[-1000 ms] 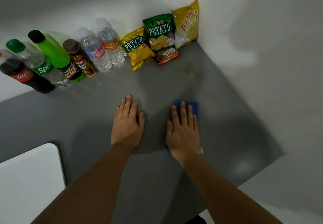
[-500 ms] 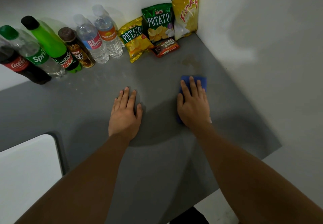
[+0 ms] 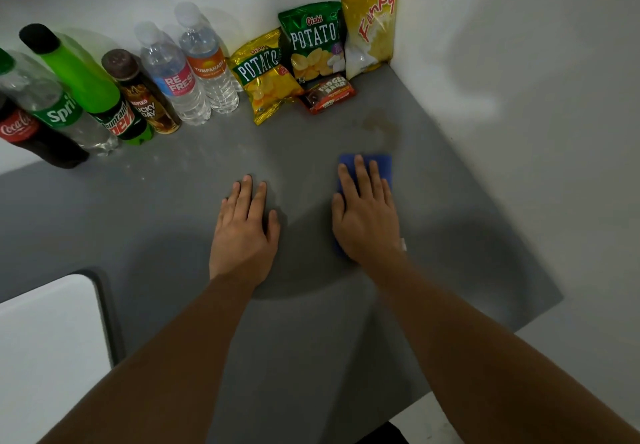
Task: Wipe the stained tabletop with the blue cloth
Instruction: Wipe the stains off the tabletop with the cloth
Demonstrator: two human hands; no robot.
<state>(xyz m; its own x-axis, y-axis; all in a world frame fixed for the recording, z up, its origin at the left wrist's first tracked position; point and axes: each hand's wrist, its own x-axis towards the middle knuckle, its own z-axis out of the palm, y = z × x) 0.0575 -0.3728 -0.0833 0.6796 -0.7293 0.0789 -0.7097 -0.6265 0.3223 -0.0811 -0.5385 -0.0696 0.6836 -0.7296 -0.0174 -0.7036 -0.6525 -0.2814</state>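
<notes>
The blue cloth [image 3: 383, 166] lies flat on the grey tabletop [image 3: 173, 221], right of centre. My right hand [image 3: 367, 218] presses down on it with fingers spread, so only its far edge and a sliver near the wrist show. A faint brownish stain [image 3: 379, 124] marks the tabletop just beyond the cloth, close to the right wall. My left hand [image 3: 244, 232] rests palm-down on the bare tabletop to the left of the cloth and holds nothing.
Several drink bottles [image 3: 173, 72] stand along the back wall at left. Snack bags [image 3: 313, 45] and a chocolate bar pack [image 3: 329, 95] fill the back right corner, just behind the stain. A white surface [image 3: 45, 357] adjoins the table at lower left.
My right hand slid the cloth away from me toward the stain, then shifted slightly left. My left hand stayed flat in place.
</notes>
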